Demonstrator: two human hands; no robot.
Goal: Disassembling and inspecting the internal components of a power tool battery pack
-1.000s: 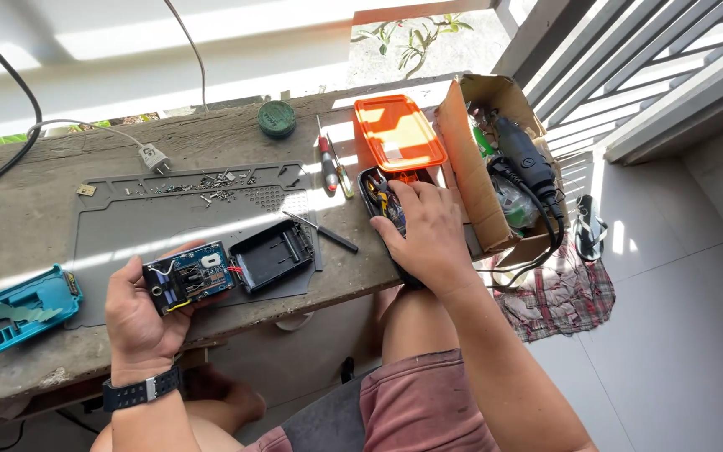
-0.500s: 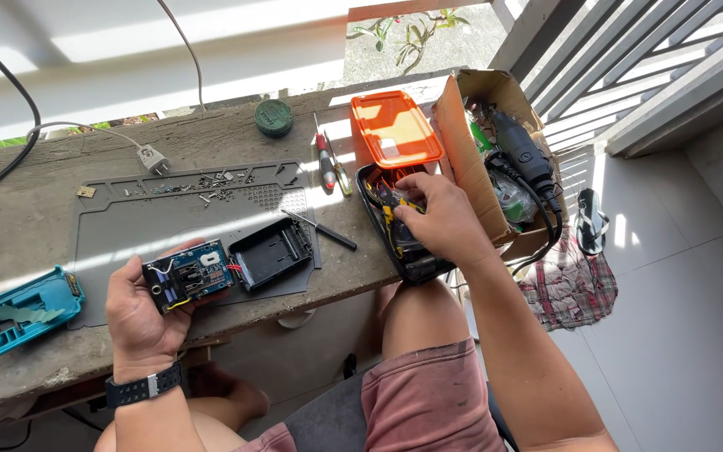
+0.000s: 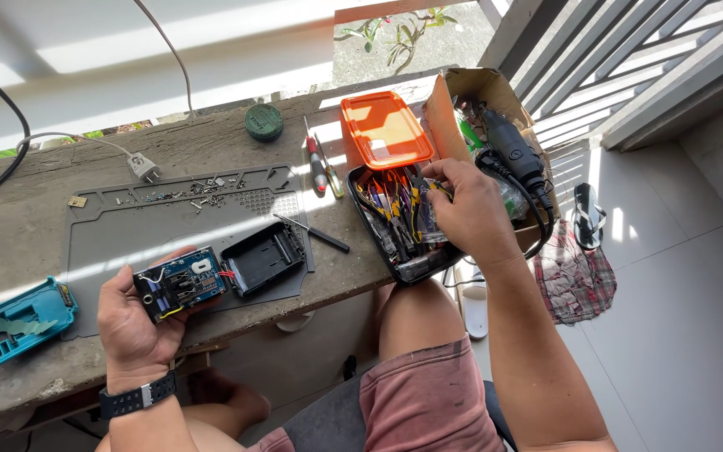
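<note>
— The desk [image 3: 35, 209] out on this sunny balcony?
— Battery pack [image 3: 179, 283] lies opened, gripped in the left hand [image 3: 131, 322]; its black cover [image 3: 263, 259] sits alongside.
— And reassembly?
— Not begun — right hand [image 3: 466, 213] is fingers-down in the tool case [image 3: 399, 226], probably pinching something.

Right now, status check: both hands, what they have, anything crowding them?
Left hand holds blue circuit pack over grey mat. Right hand reaching into open tool case, grasp unclear. Cardboard box crowds right side.
</note>
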